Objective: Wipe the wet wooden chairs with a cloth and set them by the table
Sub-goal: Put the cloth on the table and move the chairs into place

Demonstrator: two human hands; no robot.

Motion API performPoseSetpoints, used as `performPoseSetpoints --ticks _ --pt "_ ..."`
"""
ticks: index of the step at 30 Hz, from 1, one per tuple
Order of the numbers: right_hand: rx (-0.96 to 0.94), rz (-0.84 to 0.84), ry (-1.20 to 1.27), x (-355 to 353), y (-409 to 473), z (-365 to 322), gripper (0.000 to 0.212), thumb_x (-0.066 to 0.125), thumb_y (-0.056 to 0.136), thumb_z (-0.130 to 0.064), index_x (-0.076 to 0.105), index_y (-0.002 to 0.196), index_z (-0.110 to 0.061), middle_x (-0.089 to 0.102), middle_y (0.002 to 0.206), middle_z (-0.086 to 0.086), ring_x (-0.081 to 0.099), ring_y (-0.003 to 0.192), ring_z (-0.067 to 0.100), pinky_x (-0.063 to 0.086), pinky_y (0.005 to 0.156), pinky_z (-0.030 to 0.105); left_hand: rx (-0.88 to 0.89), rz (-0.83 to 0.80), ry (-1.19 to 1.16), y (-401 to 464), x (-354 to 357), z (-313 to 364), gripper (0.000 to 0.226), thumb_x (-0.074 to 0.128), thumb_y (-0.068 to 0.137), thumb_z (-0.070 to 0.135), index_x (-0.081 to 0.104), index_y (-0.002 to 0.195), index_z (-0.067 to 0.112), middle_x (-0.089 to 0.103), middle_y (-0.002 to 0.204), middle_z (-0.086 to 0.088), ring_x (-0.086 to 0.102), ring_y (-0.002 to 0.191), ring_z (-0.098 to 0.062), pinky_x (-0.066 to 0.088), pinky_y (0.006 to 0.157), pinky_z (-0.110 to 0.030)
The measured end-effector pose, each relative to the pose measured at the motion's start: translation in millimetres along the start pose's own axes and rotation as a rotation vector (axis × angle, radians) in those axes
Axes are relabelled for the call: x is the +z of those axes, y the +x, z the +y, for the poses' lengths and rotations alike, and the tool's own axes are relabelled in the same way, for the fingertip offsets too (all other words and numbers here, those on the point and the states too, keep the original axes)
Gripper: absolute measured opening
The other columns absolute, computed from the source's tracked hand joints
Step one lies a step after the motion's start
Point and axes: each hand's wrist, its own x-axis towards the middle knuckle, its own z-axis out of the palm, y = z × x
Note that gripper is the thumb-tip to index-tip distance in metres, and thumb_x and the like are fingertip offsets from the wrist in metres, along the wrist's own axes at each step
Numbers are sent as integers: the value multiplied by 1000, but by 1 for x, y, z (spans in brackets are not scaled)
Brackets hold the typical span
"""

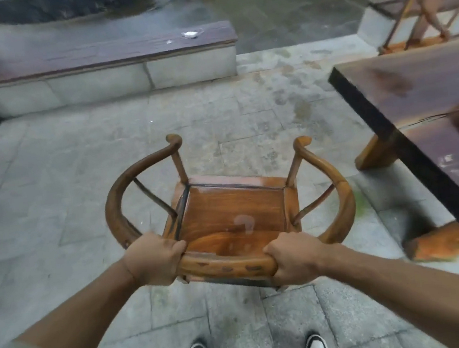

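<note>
We've got the chair [231, 213] by its curved back rail, left hand [154, 262] and right hand [293, 257] both clenched around it, the table [413, 98] off to our right. Keep the 2 grips even and walk it over; wet stone looks slippery.

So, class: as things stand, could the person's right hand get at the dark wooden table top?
Probably not right away. The right hand is clenched on the brown wooden armchair's curved back rail, as is the left hand. Open paving separates chair from dark wooden table top; letting go would free it.
</note>
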Motion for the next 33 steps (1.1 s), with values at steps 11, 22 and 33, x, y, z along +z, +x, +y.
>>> performPoseSetpoints --ticks 11,22,33 --pt "294 120 185 -16 12 -10 27 66 83 -49 59 80 -24 65 75 -5 65 70 21 60 68 38 410 147 -39 110 -4 -87 14 59 64 34 55 64 21 51 45 6 47 30 -17 39 35 -19" --pt "560 188 386 -33 47 16 25 64 76 -44 62 90 -24 66 82 -5 64 78 18 57 69 35 788 166 -19 263 -2 -140 18 74 62 27 59 67 18 52 49 3 49 35 -19 44 36 -23" --pt "814 317 548 -95 112 38 30 55 63 -57 60 78 -31 67 71 -10 64 68 7 56 62 30 974 226 103 389 -22 -207 25 70 49 31 57 65 17 49 45 4 47 32 -22 41 35 -22"
